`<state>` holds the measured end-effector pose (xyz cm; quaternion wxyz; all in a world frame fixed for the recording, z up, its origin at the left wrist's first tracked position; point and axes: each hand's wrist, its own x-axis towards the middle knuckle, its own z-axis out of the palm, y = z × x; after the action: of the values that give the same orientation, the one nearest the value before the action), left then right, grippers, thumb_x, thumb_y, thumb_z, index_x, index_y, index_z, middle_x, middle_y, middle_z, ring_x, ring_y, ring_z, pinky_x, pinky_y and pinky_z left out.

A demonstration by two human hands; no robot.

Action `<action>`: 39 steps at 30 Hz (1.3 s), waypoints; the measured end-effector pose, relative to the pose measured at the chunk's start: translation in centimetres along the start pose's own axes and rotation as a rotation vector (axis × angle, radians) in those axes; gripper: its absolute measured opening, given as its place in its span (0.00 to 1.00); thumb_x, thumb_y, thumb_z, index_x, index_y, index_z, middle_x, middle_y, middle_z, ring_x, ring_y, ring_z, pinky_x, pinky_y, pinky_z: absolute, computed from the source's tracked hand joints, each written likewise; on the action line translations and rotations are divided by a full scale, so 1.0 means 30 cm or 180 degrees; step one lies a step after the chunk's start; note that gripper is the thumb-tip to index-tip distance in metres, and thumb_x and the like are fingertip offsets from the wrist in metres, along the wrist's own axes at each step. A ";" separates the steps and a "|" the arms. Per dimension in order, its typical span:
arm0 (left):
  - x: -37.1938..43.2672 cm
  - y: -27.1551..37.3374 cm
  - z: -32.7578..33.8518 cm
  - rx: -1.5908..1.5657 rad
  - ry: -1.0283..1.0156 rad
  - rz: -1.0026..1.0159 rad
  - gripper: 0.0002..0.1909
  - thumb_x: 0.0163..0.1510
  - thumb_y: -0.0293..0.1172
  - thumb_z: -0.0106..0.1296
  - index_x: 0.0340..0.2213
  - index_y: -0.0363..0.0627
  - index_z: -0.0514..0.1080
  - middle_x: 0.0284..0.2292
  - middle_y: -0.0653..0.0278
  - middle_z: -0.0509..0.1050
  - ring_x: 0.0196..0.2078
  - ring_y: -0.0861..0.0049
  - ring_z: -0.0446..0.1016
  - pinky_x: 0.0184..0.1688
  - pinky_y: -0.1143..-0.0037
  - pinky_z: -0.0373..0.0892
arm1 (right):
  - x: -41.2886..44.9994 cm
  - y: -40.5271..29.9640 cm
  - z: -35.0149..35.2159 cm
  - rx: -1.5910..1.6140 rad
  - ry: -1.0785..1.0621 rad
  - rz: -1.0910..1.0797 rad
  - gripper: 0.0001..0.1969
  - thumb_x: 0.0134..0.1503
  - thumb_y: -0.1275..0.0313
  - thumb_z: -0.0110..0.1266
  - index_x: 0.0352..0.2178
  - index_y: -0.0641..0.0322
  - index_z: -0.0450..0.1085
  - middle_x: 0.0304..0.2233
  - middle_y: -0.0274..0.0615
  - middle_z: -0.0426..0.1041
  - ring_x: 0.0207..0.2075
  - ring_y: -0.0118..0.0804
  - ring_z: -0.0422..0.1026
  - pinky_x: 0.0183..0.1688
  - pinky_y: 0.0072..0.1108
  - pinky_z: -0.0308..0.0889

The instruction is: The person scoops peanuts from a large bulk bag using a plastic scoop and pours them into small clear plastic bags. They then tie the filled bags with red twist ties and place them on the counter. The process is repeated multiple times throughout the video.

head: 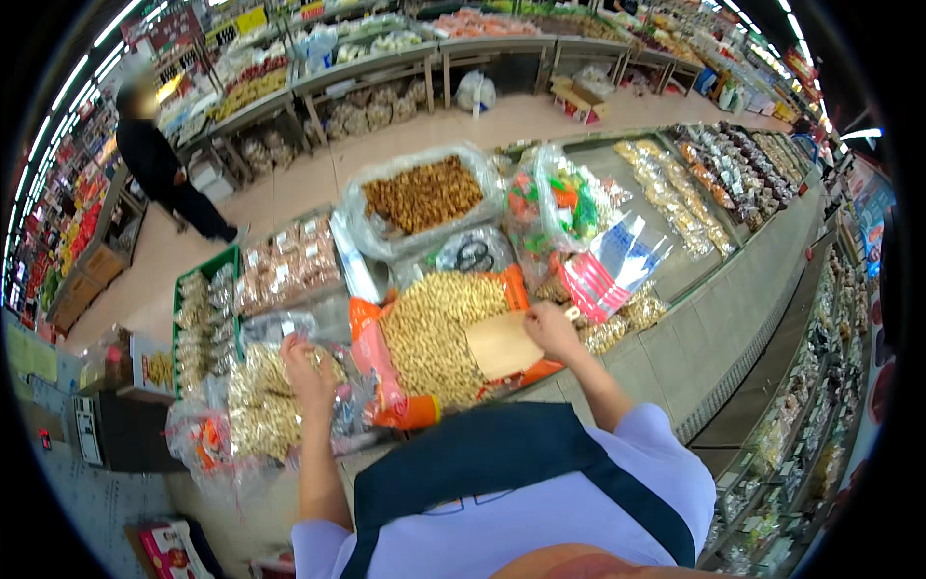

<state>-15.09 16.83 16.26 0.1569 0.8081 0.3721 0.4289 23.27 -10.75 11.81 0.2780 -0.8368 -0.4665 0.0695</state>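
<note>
My right hand (553, 331) grips a flat beige scoop (504, 344), whose blade lies over the right side of a heap of shelled nuts, likely peanuts (434, 333). The heap fills an opened orange and pink sack (377, 362) before me. To the left, my left hand (305, 365) is over a pile of filled clear plastic bags (264, 405); whether its fingers hold one is not plain. Beside my right hand lie flat clear bags with pink and blue print (597, 289). Behind the heap, black-handled scissors (474, 255) rest on clear plastic.
A plastic-lined bin of brown food pieces (423, 192) stands at the back. Packed bags (289, 264) and a green crate (206, 318) sit at left. Bagged goods (738, 174) line the counter at right. A person in dark clothes (163, 159) stands in the aisle.
</note>
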 end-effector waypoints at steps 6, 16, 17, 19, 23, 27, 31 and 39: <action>-0.195 0.274 0.217 -0.0133 -0.0621 -0.0306 0.16 0.47 0.28 0.59 0.39 0.39 0.69 0.42 0.53 0.73 0.46 0.57 0.71 0.49 0.67 0.66 | 0.005 0.305 0.029 -0.0566 -0.0664 -0.0040 0.21 0.47 0.74 0.48 0.44 0.73 0.67 0.43 0.61 0.70 0.47 0.56 0.70 0.51 0.38 0.66; -0.537 0.474 0.354 0.0375 -0.1829 -0.0179 0.25 0.47 0.35 0.62 0.46 0.44 0.69 0.45 0.57 0.73 0.51 0.62 0.70 0.54 0.65 0.63 | 0.030 0.305 0.033 -0.1966 -0.1493 -0.0831 0.09 0.45 0.68 0.53 0.29 0.60 0.70 0.33 0.45 0.75 0.41 0.44 0.73 0.42 0.37 0.64; -0.564 0.480 0.373 0.0497 -0.1949 -0.0093 0.27 0.46 0.37 0.62 0.48 0.45 0.68 0.46 0.57 0.73 0.52 0.63 0.69 0.55 0.64 0.61 | 0.036 0.307 0.020 -0.1940 -0.1582 -0.0831 0.07 0.45 0.67 0.54 0.26 0.58 0.70 0.30 0.44 0.76 0.39 0.43 0.73 0.41 0.37 0.64; -0.595 0.478 0.423 0.0424 -0.2345 -0.0114 0.32 0.48 0.40 0.61 0.53 0.45 0.64 0.50 0.57 0.70 0.56 0.63 0.66 0.59 0.63 0.58 | 0.061 0.269 -0.046 -0.1581 -0.1571 -0.0910 0.10 0.45 0.65 0.53 0.26 0.60 0.72 0.26 0.48 0.76 0.33 0.49 0.75 0.38 0.39 0.67; -0.659 0.462 0.570 0.0382 -0.2457 0.0091 0.21 0.51 0.40 0.58 0.44 0.44 0.70 0.41 0.57 0.74 0.49 0.62 0.71 0.55 0.64 0.60 | 0.105 0.170 -0.208 -0.1341 -0.1525 -0.0621 0.14 0.47 0.63 0.52 0.27 0.64 0.73 0.24 0.54 0.76 0.29 0.56 0.76 0.34 0.41 0.70; -0.631 0.421 0.665 0.0322 -0.2366 -0.0171 0.08 0.56 0.37 0.51 0.32 0.46 0.71 0.28 0.58 0.75 0.36 0.59 0.75 0.43 0.62 0.67 | 0.114 0.208 -0.299 -0.0964 -0.0916 -0.0444 0.14 0.47 0.63 0.53 0.28 0.65 0.72 0.24 0.57 0.75 0.29 0.57 0.75 0.34 0.41 0.69; -0.440 0.445 0.647 0.0273 -0.1877 -0.1000 0.11 0.58 0.40 0.47 0.31 0.45 0.69 0.28 0.53 0.73 0.33 0.52 0.73 0.33 0.59 0.67 | 0.115 0.211 -0.362 -0.0390 -0.0221 -0.0160 0.16 0.48 0.63 0.54 0.32 0.66 0.73 0.26 0.58 0.74 0.30 0.58 0.74 0.34 0.40 0.68; -0.172 0.554 0.536 -0.0225 -0.0989 -0.0209 0.08 0.57 0.35 0.50 0.28 0.45 0.69 0.26 0.56 0.72 0.29 0.56 0.72 0.29 0.63 0.67 | 0.135 0.255 -0.381 0.0384 0.0102 0.0200 0.16 0.50 0.65 0.54 0.38 0.63 0.72 0.28 0.56 0.76 0.32 0.56 0.75 0.35 0.37 0.68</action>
<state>3.86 2.88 13.44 0.2549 0.8461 0.3541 0.3063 35.49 -15.14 17.91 0.3330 -0.8338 -0.4304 0.0929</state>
